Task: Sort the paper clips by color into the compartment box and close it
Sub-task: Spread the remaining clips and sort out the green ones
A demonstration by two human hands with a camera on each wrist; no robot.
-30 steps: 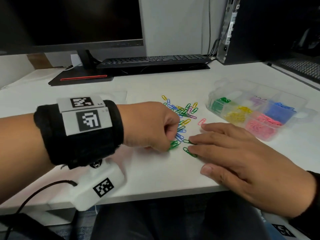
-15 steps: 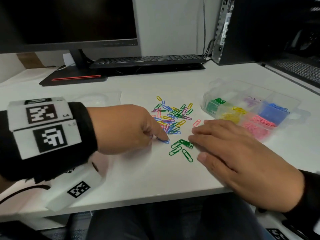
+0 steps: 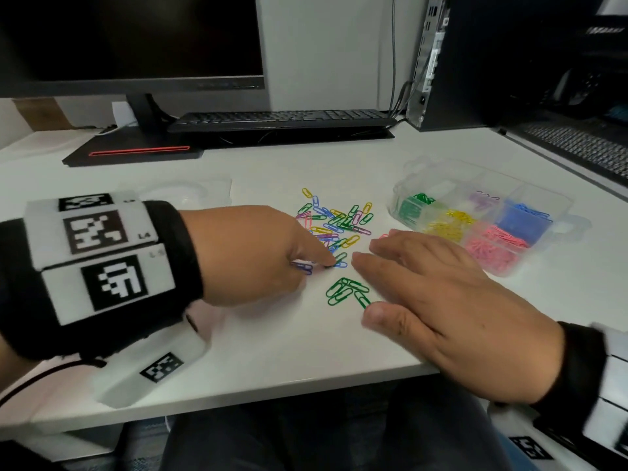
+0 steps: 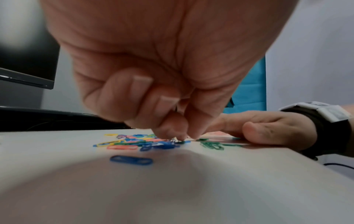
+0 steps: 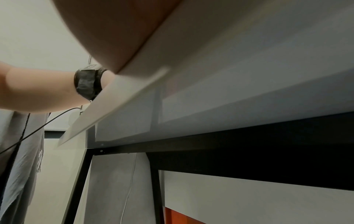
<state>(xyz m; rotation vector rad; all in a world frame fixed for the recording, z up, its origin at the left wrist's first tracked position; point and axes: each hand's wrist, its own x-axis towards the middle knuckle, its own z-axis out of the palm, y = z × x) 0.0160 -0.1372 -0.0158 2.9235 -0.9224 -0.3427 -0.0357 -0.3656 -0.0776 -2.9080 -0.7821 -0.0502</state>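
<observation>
Reaching into a mixed pile of clips (image 3: 334, 226) on a white desk (image 3: 278, 338), a person's left hand (image 3: 251, 253) has its fingers curled, with forefinger and thumb tips down at the pile's near edge on a green clip (image 3: 339, 257); whether they pinch it or only press it cannot be told. The left wrist view shows the fingertips (image 4: 180, 137) meeting at the desk among blue and green clips. The right hand (image 3: 441, 300) lies flat, fingers straight, just right of the pile. A small group of green clips (image 3: 346, 290) sits between the hands, beside the right thumb. Farther right, the clear compartment box (image 3: 564, 205) stands open, holding green, yellow, pink, blue and purple clips in separate compartments. A monitor (image 3: 129, 39) and keyboard (image 3: 282, 119) stand behind.
</observation>
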